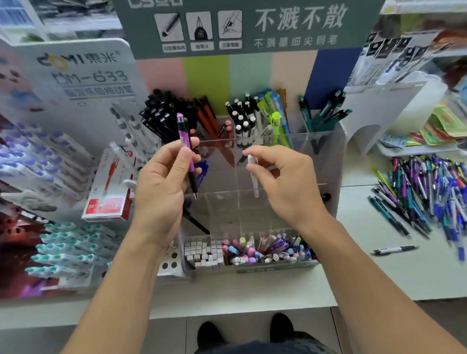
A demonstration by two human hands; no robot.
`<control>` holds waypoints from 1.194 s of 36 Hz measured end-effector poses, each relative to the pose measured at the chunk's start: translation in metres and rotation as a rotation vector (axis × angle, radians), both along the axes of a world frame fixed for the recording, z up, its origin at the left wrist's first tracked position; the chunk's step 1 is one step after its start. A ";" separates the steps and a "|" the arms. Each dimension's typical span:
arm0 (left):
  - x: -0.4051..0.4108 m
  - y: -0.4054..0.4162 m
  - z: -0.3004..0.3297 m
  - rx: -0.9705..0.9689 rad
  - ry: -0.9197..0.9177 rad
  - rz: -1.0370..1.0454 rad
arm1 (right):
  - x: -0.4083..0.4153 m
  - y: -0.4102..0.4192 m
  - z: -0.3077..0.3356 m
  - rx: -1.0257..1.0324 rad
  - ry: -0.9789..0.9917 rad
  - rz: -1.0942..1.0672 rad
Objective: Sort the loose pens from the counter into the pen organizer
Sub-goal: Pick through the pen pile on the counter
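Observation:
My left hand (162,182) pinches a purple pen with a black grip (185,141), held upright with its tip down, over the left side of the clear acrylic pen organizer (328,158). My right hand (284,178) pinches a white pen (253,172), also tip down, above the organizer's middle compartments. The back compartments hold black, red, white-capped, green and teal pens. A large pile of loose pens (438,197) lies on the counter at the right, with one stray pen (394,249) in front of it.
A low tray of erasers and small pastel items (249,252) stands in front of the organizer. Pen display racks (45,175) fill the left side, with a red box (107,206) beside them. A white stand and packets (430,130) sit at the back right.

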State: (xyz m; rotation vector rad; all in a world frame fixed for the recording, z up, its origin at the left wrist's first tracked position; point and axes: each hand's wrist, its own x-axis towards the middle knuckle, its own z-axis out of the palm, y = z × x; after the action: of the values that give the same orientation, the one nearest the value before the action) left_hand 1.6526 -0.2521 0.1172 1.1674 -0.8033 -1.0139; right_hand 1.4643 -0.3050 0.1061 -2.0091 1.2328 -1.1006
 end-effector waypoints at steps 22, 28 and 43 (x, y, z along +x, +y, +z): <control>-0.010 0.002 -0.018 -0.006 -0.370 0.036 | 0.004 0.001 0.007 0.202 -0.043 0.012; -0.010 0.002 -0.017 0.009 -0.382 -0.139 | 0.028 -0.003 0.021 0.260 -0.182 0.199; 0.008 0.023 -0.032 0.106 -0.316 0.187 | 0.066 -0.015 -0.003 -0.043 0.421 0.082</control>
State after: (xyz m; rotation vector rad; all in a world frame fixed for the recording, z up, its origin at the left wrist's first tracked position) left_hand 1.6601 -0.2295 0.0852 1.4889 -0.8757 -0.7342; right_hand 1.5303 -0.3204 0.1027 -2.3819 1.3184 -0.6883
